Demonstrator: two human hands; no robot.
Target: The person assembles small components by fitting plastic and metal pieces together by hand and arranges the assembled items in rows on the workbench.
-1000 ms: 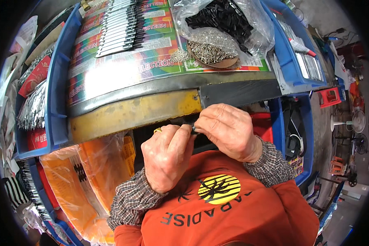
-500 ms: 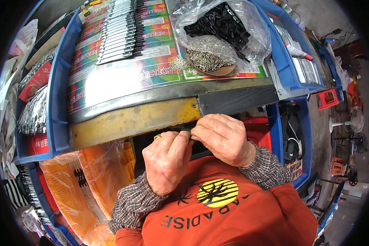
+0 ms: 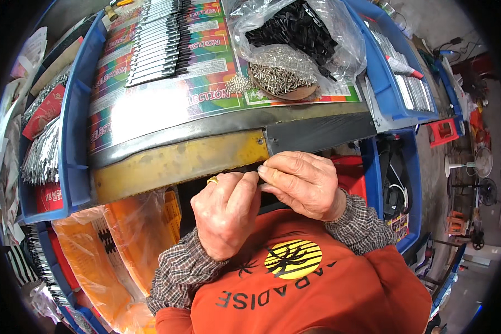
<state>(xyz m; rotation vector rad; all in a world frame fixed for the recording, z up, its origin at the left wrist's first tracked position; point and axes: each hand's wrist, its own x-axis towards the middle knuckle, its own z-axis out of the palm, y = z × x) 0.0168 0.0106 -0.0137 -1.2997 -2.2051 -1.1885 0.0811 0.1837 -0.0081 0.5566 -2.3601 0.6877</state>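
Left hand (image 3: 224,210) and right hand (image 3: 307,186), fingertips meeting, grasp hidden, cannot tell, metal pins (image 3: 278,81) at twelve o'clock, silver rods (image 3: 152,50) at eleven

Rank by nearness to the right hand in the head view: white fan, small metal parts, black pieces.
From the right hand:
1. Small metal parts: ahead.
2. Black pieces: ahead, beyond those.
3. White fan: far off, right.

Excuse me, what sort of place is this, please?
Probably a small assembly workshop: slim metal-looking pieces lie in a neat row on the workbench, tiny metal parts are heaped near a bag of black parts, and blue bins flank them.
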